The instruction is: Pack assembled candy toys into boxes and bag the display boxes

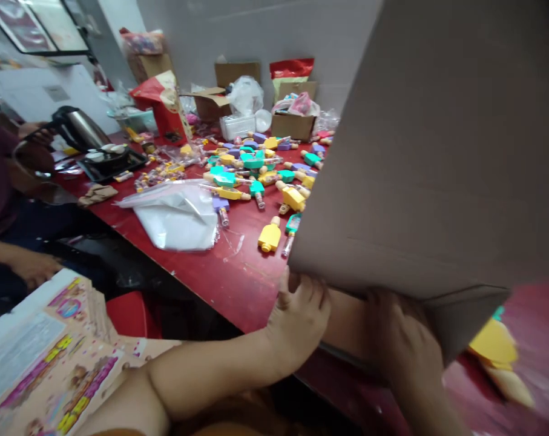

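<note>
left hand point(301, 315): gripping lower edge of box point(419, 157) | right hand point(408, 342): against box, blurred, grip unclear | box: tilted, over table point(201, 269) | yellow piece point(269, 236): on table, left of box

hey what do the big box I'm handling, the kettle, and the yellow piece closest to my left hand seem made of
Big box: probably cardboard, matte grey-brown, with creased folds.
Kettle: likely metal, judging by its silvery sheen; the black parts look like plastic.
Yellow piece: likely molded plastic, smooth and evenly colored; its pale knob could be wood or plastic.
</note>
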A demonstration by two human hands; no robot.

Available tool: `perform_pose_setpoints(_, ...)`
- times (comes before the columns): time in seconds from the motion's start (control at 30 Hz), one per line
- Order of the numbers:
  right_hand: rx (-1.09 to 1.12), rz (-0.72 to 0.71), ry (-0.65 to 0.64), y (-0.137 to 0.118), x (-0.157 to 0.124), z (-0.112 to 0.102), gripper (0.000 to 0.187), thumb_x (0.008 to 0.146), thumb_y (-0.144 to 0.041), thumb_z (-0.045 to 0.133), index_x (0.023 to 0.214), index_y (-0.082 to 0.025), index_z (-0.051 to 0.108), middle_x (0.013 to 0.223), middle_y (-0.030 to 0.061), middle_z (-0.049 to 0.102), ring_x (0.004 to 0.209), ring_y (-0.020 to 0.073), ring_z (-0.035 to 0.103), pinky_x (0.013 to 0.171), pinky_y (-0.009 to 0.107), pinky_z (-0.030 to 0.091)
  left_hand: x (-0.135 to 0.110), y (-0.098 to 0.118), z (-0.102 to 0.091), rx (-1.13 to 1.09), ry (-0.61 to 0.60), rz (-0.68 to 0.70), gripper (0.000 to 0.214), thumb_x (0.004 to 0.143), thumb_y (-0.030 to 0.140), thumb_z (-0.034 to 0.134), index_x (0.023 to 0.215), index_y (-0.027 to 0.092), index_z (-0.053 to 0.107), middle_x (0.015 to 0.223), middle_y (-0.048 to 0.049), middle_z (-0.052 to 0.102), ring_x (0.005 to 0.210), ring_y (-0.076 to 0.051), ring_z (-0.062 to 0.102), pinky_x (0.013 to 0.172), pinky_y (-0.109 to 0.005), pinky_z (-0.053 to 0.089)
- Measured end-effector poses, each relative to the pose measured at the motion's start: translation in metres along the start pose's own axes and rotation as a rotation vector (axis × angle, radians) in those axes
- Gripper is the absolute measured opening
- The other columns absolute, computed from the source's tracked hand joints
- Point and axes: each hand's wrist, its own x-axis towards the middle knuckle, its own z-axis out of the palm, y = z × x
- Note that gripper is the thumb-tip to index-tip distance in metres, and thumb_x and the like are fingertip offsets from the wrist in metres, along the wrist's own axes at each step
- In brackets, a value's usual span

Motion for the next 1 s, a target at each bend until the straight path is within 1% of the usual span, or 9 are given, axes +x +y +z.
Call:
perform_pose_setpoints(0.1, -0.03, -0.033, 0.099, -0.005, -0.001, 0.004, 0.032, 0.099, -0.02, 0.027, 0.081, -0.014, 0.054, 0.063, 0.0075, 0.052, 0.063, 0.0265, 0.051, 0.062, 0.036, 0.037, 0.0, -0.002, 0.003, 0.022, -0.004, 0.027, 0.035, 0.09, 0.013, 0.034, 0.117, 0.01, 0.056, 0.108, -0.0106, 0.061, 0.106, -0.022, 0.046, 0.1, -0.05, 0.03)
perform_pose_setpoints(0.2, 0.041, -0.09, 0.09, -0.006, 0.002, 0.005, 0.037, 0.101, -0.028, 0.028, 0.079, -0.016, 0.056, 0.062, 0.0057, 0.053, 0.059, 0.0236, 0.05, 0.058, 0.033, 0.036, -0.001, -0.006, 0.008, 0.0, 0.034, 0.03, 0.032, 0.089, 0.012, 0.037, 0.11, 0.012, 0.06, 0.104, -0.0085, 0.063, 0.1, -0.02, 0.049, 0.105, -0.047, 0.025)
perform_pose_setpoints(0.33, 0.073, -0.162, 0.057, -0.004, 0.007, 0.005, 0.052, 0.102, -0.036, 0.024, 0.061, -0.019, 0.051, 0.054, 0.004, 0.049, 0.052, 0.0204, 0.048, 0.051, 0.03, 0.032, -0.008, -0.013, 0.021, -0.269, 0.342, -0.008, 0.021, 0.09, 0.019, 0.045, 0.104, 0.021, 0.06, 0.107, -0.0016, 0.062, 0.107, -0.015, 0.049, 0.113, -0.041, 0.007)
perform_pose_setpoints(0.43, 0.041, -0.115, 0.049, -0.003, 0.007, 0.008, 0.057, 0.102, -0.04, 0.024, 0.058, -0.019, 0.053, 0.052, 0.0039, 0.05, 0.047, 0.0184, 0.048, 0.044, 0.029, 0.03, -0.016, -0.018, 0.031, -0.504, 0.522, -0.287, 0.033, 0.087, 0.02, 0.05, 0.12, 0.024, 0.048, 0.126, -0.0081, 0.051, 0.124, -0.021, 0.041, 0.109, -0.045, 0.024)
perform_pose_setpoints(0.5, 0.004, -0.071, 0.022, -0.005, 0.006, 0.011, 0.058, 0.102, -0.041, 0.024, 0.059, -0.018, 0.055, 0.05, 0.0029, 0.05, 0.041, 0.0169, 0.044, 0.04, 0.028, 0.027, -0.02, -0.021, 0.037, -0.679, 0.494, -0.374, 0.046, 0.089, 0.017, 0.045, 0.133, 0.022, 0.033, 0.134, -0.0145, 0.043, 0.128, -0.023, 0.039, 0.101, -0.043, 0.039)
perform_pose_setpoints(0.57, -0.001, -0.042, 0.012, -0.009, 0.004, 0.012, 0.056, 0.102, -0.04, 0.023, 0.065, -0.017, 0.057, 0.052, 0.0035, 0.052, 0.042, 0.0177, 0.046, 0.042, 0.028, 0.03, -0.023, -0.023, 0.042, -0.816, 0.437, -0.296, 0.057, 0.091, 0.012, 0.039, 0.142, 0.024, 0.018, 0.14, -0.0155, 0.038, 0.13, -0.021, 0.039, 0.098, -0.038, 0.045)
perform_pose_setpoints(0.67, 0.021, -0.069, 0.127, -0.014, 0.0, 0.013, 0.037, 0.1, -0.03, 0.033, 0.082, -0.012, 0.059, 0.072, 0.0095, 0.06, 0.063, 0.0234, 0.056, 0.059, 0.033, 0.039, -0.024, -0.025, 0.048, -0.852, 0.397, -0.234, 0.069, 0.088, 0.004, 0.035, 0.145, 0.028, 0.006, 0.145, -0.0137, 0.033, 0.132, -0.021, 0.036, 0.099, -0.036, 0.046)
perform_pose_setpoints(0.8, 0.089, -0.148, 0.121, -0.013, -0.001, 0.018, 0.028, 0.099, -0.021, 0.031, 0.094, -0.012, 0.057, 0.076, 0.0083, 0.058, 0.065, 0.0221, 0.053, 0.061, 0.032, 0.037, -0.028, -0.03, 0.053, -0.858, 0.375, -0.244, 0.071, 0.086, 0.003, 0.033, 0.146, 0.029, 0.004, 0.141, -0.0131, 0.04, 0.125, -0.021, 0.046, 0.097, -0.036, 0.047)
perform_pose_setpoints(1.0, 0.097, -0.068, -0.097, -0.024, 0.005, 0.02, 0.024, 0.088, -0.005, 0.034, 0.078, -0.016, 0.054, 0.068, 0.0059, 0.052, 0.064, 0.0215, 0.049, 0.058, 0.03, 0.038, -0.035, -0.033, 0.057, -1.021, 0.28, -0.338, 0.058, 0.093, 0.015, 0.035, 0.146, 0.023, 0.013, 0.139, -0.0135, 0.044, 0.128, -0.02, 0.042, 0.104, -0.037, 0.041)
